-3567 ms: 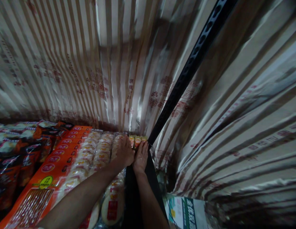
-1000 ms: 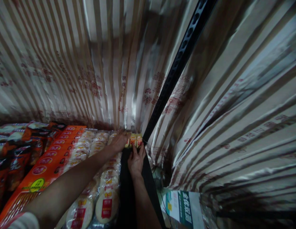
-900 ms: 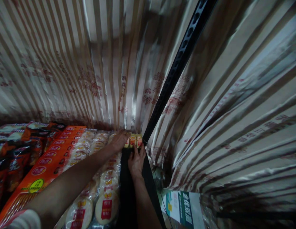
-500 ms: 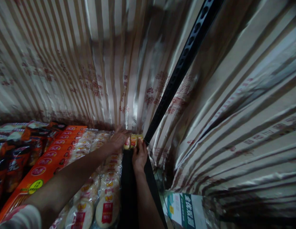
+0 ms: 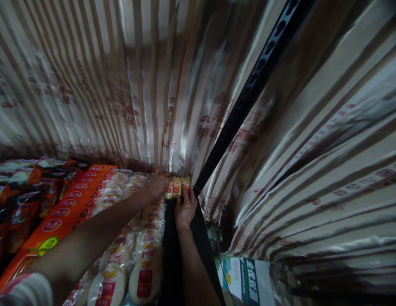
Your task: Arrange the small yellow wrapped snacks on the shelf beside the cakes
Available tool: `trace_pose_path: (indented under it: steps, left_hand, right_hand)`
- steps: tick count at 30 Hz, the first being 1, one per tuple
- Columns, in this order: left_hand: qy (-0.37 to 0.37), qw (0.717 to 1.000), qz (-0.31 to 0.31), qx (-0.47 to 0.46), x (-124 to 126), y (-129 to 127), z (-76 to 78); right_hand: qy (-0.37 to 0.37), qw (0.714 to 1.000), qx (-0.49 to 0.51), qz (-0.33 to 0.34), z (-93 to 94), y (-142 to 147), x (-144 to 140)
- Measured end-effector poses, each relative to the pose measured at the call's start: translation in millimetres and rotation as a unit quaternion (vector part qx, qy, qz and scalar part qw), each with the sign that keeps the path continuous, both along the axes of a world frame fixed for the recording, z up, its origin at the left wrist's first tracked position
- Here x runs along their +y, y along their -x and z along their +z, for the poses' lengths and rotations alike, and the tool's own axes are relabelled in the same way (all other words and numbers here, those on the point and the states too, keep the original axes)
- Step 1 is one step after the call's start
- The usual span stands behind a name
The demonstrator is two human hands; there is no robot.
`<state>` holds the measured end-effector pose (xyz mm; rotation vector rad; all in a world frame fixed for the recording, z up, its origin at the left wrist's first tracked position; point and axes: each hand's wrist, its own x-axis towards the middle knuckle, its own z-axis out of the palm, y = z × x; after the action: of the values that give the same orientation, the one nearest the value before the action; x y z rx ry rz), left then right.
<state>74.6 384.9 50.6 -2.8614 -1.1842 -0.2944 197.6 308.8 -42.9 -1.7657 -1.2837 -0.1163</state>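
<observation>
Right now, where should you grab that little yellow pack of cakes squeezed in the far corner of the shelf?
Probably by its near end, coming from the front. The small yellow pack of cakes sits against the striped foil curtain beside the black perforated shelf post, so only the front is open. The right hand is there already; the left hand touches its left side.

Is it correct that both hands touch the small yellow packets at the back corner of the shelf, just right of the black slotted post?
Not quite. In the head view the small yellow packets sit left of the black slotted post, not right. Left hand and right hand do touch them.
</observation>
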Motion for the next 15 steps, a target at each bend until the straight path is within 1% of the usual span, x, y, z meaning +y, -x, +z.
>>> trace_pose_path:
  steps: [5, 7, 9, 10, 12, 14, 15]
  left_hand:
    - [-0.003, 1.0, 0.009, 0.018, -2, 2, 1.9]
    - [-0.027, 1.0, 0.008, 0.009, -4, 3, 3.4]
    - [-0.067, 0.998, -0.003, -0.009, -9, 2, 5.0]
    - [-0.084, 0.996, -0.018, -0.016, -11, 0, 5.6]
    - [-0.095, 0.993, -0.068, -0.02, -17, -6, 5.6]
    - [-0.08, 0.989, -0.125, -0.009, -22, -15, 3.3]
    - [-0.07, 0.988, -0.14, -0.002, -23, -20, 1.3]
  right_hand:
    - [0.004, 1.0, 0.001, 0.011, 2.2, 1, -2]
    - [0.003, 1.0, 0.003, 0.015, 2.6, 1, -2]
    - [-0.003, 1.0, 0.003, 0.019, 2.5, 1, -2]
    - [-0.007, 1.0, 0.003, 0.021, 2.3, 1, -2]
    - [-0.012, 1.0, 0.003, 0.021, 2.0, 2, -1]
    - [-0.013, 1.0, 0.001, 0.021, 1.6, 1, -1]
    - [-0.014, 1.0, 0.0, 0.021, 1.2, 1, -1]
